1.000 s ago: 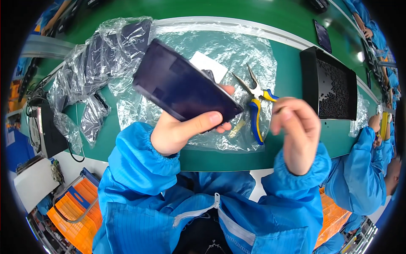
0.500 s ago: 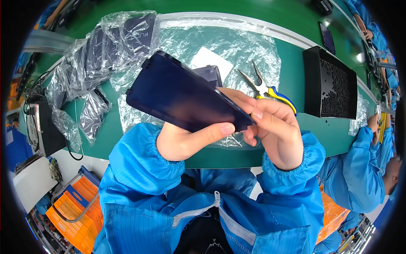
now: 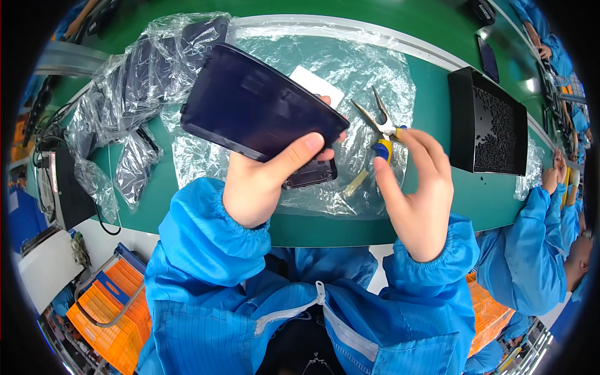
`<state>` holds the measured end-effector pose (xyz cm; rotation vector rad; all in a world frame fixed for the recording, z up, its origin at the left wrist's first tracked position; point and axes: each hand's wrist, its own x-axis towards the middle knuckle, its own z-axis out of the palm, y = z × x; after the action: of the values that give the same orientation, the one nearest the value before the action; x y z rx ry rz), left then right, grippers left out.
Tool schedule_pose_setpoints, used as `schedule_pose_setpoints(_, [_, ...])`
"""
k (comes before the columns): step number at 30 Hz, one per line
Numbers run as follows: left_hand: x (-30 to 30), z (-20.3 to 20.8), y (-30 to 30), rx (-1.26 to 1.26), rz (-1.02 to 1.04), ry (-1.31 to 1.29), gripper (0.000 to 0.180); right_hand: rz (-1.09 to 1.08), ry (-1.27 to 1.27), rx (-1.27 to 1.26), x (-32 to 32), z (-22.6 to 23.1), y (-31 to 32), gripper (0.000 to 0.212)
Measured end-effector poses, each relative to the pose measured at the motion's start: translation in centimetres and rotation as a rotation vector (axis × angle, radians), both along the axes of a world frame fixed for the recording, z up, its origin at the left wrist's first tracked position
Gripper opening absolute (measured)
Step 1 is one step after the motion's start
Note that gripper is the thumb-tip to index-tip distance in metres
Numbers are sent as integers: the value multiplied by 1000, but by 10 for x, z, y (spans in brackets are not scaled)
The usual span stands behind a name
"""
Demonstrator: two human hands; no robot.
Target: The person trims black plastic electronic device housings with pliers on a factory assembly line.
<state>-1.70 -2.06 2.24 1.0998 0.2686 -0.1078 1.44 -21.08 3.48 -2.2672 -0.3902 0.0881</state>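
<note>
My left hand (image 3: 262, 181) grips a dark glossy plastic cover (image 3: 253, 100), thumb on its face and fingertips curled round the right edge. The cover is tilted above the bench. Partly hidden beneath it is a smaller dark plastic part (image 3: 312, 177). My right hand (image 3: 422, 194) is open, thumb and fingers spread around the handles of long-nose pliers (image 3: 385, 128) with blue and yellow grips. Their jaws are spread and point away from me. Fingertips overlap a handle; whether they touch it I cannot tell.
Clear plastic sheeting (image 3: 269, 56) covers part of the green bench, with a white card (image 3: 317, 84) on it. Bagged dark covers (image 3: 150, 75) lie at left. A black tray (image 3: 459, 119) of small black pieces stands at right. A co-worker's blue sleeve (image 3: 525, 250) is beyond.
My right hand has left the cover and opened over the pliers' handles. With the cover, my left hand has shifted slightly away and left, exposing more of the smaller part's lower edge.
</note>
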Motion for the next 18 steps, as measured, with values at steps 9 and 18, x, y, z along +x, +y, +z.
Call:
schedule_pose_setpoints(9, [4,1,1,-144,84,84,42,-118,-146,-501,-3,-20,-11,72])
schedule_pose_setpoints(18, [7,-2,3,-152,80,69,41,-163,-256,-126,-2,-27,-17,54])
